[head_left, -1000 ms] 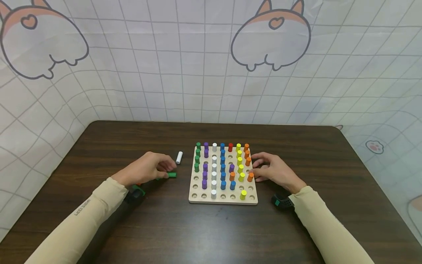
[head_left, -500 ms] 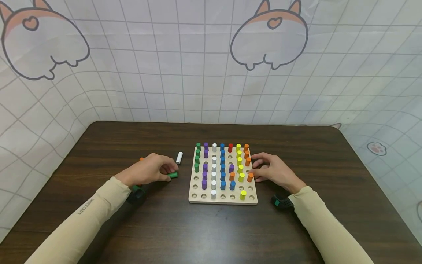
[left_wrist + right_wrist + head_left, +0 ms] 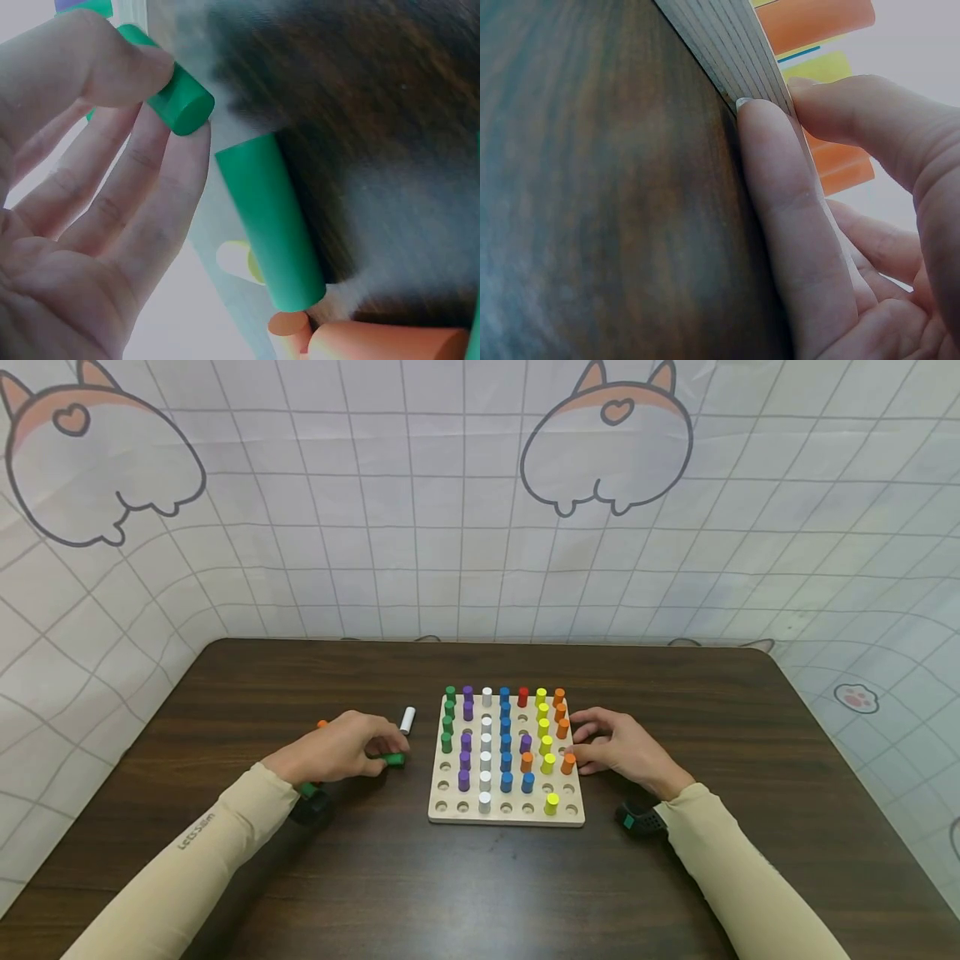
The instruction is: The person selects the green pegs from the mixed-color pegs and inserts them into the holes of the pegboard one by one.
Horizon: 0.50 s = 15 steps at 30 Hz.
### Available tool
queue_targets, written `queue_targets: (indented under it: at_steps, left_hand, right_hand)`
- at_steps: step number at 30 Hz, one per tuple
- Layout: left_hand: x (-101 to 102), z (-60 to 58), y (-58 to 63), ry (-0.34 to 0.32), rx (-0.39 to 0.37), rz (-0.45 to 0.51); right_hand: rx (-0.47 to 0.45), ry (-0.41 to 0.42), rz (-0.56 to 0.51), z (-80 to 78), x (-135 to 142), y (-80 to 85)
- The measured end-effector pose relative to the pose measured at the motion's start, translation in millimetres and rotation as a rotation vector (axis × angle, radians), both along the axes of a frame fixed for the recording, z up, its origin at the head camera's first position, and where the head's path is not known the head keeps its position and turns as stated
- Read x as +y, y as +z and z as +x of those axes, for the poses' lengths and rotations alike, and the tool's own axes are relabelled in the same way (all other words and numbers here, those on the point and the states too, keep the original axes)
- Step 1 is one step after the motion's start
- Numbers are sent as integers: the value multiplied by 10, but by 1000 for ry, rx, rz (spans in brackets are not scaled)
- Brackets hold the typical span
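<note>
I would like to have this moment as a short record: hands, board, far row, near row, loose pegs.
Left hand: pinches a green peg
Right hand: holds the right edge of the board
Board: flat on the table, partly filled with upright pegs
Far row: full, including a red peg
Near row: one white peg, one yellow peg, five empty holes
Loose pegs: a loose white peg, a second green peg and at least one orange peg
</note>
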<state>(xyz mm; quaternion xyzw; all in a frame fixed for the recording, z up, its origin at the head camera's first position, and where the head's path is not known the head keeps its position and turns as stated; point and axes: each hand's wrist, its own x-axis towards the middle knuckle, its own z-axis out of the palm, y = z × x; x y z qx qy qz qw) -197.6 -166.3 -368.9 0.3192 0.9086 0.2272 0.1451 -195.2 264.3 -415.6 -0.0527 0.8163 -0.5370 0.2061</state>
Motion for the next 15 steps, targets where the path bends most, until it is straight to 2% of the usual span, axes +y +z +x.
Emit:
queue_targets:
  at_steps: [15]
  left_hand:
    - [25,18,85,38,53,109]
  right_hand:
    - [-2,-6,4,21,-2,15]
